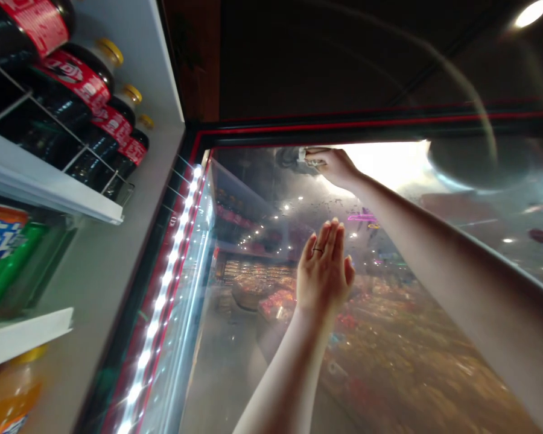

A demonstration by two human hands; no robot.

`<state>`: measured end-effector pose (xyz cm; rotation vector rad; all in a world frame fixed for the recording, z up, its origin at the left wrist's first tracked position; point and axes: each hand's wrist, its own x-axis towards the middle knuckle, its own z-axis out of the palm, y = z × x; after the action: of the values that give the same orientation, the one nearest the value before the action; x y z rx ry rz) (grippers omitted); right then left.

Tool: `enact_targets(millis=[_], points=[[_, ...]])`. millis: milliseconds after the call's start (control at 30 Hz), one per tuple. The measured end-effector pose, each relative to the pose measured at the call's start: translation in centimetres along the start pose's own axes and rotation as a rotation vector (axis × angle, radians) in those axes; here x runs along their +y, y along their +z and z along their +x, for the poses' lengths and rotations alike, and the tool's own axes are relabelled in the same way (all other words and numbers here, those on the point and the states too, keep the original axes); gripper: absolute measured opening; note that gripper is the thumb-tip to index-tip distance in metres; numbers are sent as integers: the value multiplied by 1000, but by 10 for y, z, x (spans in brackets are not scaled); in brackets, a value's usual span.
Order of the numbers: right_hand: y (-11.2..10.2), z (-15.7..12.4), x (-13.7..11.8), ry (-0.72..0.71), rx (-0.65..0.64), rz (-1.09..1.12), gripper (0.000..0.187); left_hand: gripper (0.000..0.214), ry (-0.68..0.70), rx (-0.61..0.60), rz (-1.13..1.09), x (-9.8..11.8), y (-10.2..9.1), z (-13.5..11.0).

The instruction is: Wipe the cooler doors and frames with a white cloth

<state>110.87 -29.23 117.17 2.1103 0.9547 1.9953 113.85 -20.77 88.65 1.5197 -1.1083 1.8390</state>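
Observation:
My left hand [323,265] lies flat against the glass door [253,301], fingers stretched upward and a thin dark ring on one finger. Higher up, close under the door's top frame, my right hand [337,166] is closed on a crumpled greyish cloth [302,161] and holds it to the glass. Its fingers partly cover the cloth, so the full shape is hidden. Droplets and hazy smears mark the pane around both hands.
On the left, a shelf [58,181] holds several cola bottles [79,78] with yellow caps. Below are orange and green packages [9,259] and an orange drink bottle [13,392]. A lit LED strip [163,289] runs along the door's left edge. The black top frame [344,123] has a red line.

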Motion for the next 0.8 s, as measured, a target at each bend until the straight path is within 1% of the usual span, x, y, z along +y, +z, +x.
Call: enact_targets(millis=[67,133,233,300,367,400,467,533,567,600,700,733,800], points=[[-8,4,9,79,71,-23,48,88,9,6,2,-1,1,-1],[-8,10,7,137,100,-46,50,85,17,-19,37,-3,0,-1],[1,6,-12,130,40,-27,47,78,23,-60,67,-5,-4,-1],[5,-8,-29,101,-21,51,37,75,21,-66,43,-7,-8,0],[2,-27,-43,136,-36,174,29,77,14,-61,-1,-8,-12,1],[-2,-37,-48,182,-17,237,27,78,10,-58,-27,-9,-15,2],[-10,-55,-54,305,69,369,30,81,-10,-51,-81,-10,-20,5],[-18,-71,-58,410,148,493,35,83,-61,-41,-131,-10,-24,8],[-21,-78,-60,444,158,548,37,86,-102,-32,-154,-10,-26,9],[-21,-86,-63,467,143,594,38,91,-148,-16,-177,-10,-28,10],[-16,-107,-74,503,23,691,40,105,-250,84,-278,-10,-30,15],[-13,-114,-77,514,-9,720,40,108,-270,131,-320,-10,-30,17],[-6,-124,-83,529,-25,768,38,105,-302,208,-394,-11,-27,21]])
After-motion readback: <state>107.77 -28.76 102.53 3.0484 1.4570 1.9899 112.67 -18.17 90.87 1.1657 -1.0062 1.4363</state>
